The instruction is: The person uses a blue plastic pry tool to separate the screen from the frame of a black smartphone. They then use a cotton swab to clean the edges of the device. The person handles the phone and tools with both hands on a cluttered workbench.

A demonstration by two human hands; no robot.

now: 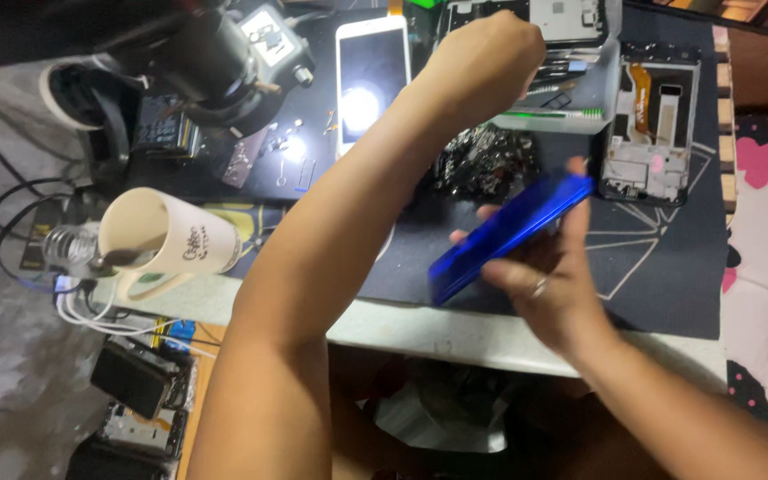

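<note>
A cluttered repair tabletop (pixel 455 333) is covered by a dark work mat (pixel 668 276). A glossy blue phone back cover (pixel 508 233) is held tilted above the mat in the right hand (pixel 548 284), pinched along its edges by fingers and thumb. It is judged thin, light, slippery and easily cracked, so an edge grip suits it. The left hand (pixel 482 58) is stretched beyond it over a tool tray (pixel 571 111); whether anything is gripped cannot be told.

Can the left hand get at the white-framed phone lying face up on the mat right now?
Probably yes. The left hand is out over the tray of tools, just right of the white phone, and nothing stands between them. The right hand holds the blue phone cover nearer the table edge, out of the way.
</note>
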